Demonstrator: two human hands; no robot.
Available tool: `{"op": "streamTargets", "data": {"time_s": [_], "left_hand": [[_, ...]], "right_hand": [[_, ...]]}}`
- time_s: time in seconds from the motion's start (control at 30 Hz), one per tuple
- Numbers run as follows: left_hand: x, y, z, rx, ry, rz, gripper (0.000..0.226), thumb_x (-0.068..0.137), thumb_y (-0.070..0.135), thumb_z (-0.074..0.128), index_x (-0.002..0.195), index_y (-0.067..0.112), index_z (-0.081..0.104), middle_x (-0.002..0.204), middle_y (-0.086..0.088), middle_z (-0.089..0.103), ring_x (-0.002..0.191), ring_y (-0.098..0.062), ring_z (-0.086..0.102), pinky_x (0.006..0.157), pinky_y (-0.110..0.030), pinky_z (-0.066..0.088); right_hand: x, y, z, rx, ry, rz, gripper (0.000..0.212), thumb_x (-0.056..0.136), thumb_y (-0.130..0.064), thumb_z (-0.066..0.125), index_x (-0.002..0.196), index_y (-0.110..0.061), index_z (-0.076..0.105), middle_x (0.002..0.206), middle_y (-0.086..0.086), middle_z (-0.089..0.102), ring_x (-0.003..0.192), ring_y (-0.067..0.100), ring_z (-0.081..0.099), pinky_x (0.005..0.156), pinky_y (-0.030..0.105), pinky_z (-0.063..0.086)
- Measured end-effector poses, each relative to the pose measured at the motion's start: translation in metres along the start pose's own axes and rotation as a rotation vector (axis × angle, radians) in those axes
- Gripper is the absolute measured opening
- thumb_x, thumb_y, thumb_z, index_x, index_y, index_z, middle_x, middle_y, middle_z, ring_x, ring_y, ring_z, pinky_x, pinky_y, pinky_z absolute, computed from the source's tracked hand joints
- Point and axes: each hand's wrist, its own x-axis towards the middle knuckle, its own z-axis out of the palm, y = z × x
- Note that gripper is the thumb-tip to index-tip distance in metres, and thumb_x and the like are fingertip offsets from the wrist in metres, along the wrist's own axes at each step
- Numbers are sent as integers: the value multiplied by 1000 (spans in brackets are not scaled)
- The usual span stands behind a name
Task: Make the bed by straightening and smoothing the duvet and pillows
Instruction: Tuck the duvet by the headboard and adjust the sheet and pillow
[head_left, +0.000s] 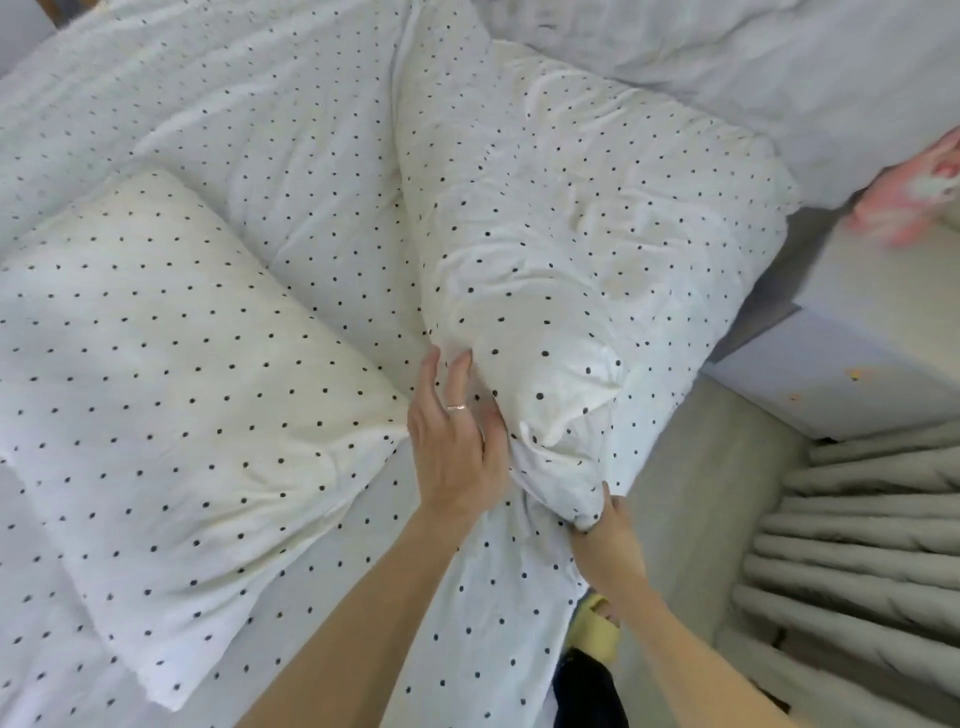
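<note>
Pillow step: at centre frame the left hand (457, 441) presses straight-fingered against the crumpled pillow (571, 234) — the right hand (608, 530) has its grip closed round the near corner. Next, probably: pull it flat beside the other pillow (182, 364).

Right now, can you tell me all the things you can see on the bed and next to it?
Pillows: two, white with black dots; left pillow lying flat, right pillow bunched by the bed's edge.
Duvet: one, white with black dots, under the pillows.
Plain bedding: one, white, top right.
Pink thing: one, blurred, far right.
Ribbed thing: one, grey, bottom right.
Left hand: one, ringed, flat against right pillow.
Right hand: one, gripping right pillow's corner.
</note>
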Motion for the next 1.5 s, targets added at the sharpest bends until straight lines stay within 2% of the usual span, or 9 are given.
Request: {"op": "streamTargets", "data": {"time_s": [0.13,0.33,0.5,0.67,0.9,1.07,1.23,1.33,1.5], "left_hand": [[25,32,17,124,-65,212,59,98,50,37,142,11,44,154,-11,37,138,-34,39,110,-51,35],[74,76,52,518,-836,-283,109,76,63,67,156,18,8,142,-9,47,124,-32,52,96,-43,48],[85,66,52,824,-748,-342,51,90,45,56,127,11,47,93,-2,52,100,-28,61,81,-36,51],[92,69,46,736,-768,-458,45,87,38,55,126,17,49,96,1,55,93,-23,54,78,-34,47],[127,108,27,629,-854,-632,33,73,22,58,105,17,56,94,-2,59,84,-21,57,72,-32,49],[152,159,23,367,-876,-732,18,58,19,54,53,22,38,66,-1,38,56,-19,30,50,-25,27],[186,251,49,-52,-640,-752,31,51,7,45,45,25,20,50,7,19,56,-15,12,49,-26,10],[189,261,53,-157,-744,-722,24,39,9,38,46,24,20,57,4,19,58,-16,15,55,-28,11],[174,232,61,-160,-875,-898,13,62,5,48,58,17,45,71,0,47,60,-19,45,60,-26,49]], "right_hand": [[27,2,-27,-74,-178,1,60,89,-33,54,145,-17,38,127,10,49,92,24,49,76,34,43],[43,5,-93,187,-630,140,55,87,-14,71,128,-32,40,127,-2,53,120,28,54,99,46,53],[74,3,-132,764,-567,304,51,75,-45,73,119,-21,70,127,2,70,120,19,61,103,44,47],[107,-40,-138,1006,-548,390,64,89,-68,61,121,-13,58,121,11,69,113,28,66,105,50,50],[116,-95,-156,1318,-664,635,57,84,-33,79,129,-5,58,115,20,65,95,32,65,71,37,60],[122,-106,-222,1275,-591,583,69,78,-10,84,134,0,46,126,26,59,96,36,66,94,39,59],[115,-116,-278,1332,-570,575,59,83,-56,72,106,-3,61,95,14,64,83,31,66,81,44,60],[114,-108,-297,1427,-639,632,76,78,-72,67,112,-4,61,114,21,68,98,38,67,74,50,58],[143,-135,-346,1439,-248,385,61,84,-19,69,143,-15,53,122,12,66,100,33,65,77,44,58]]}}
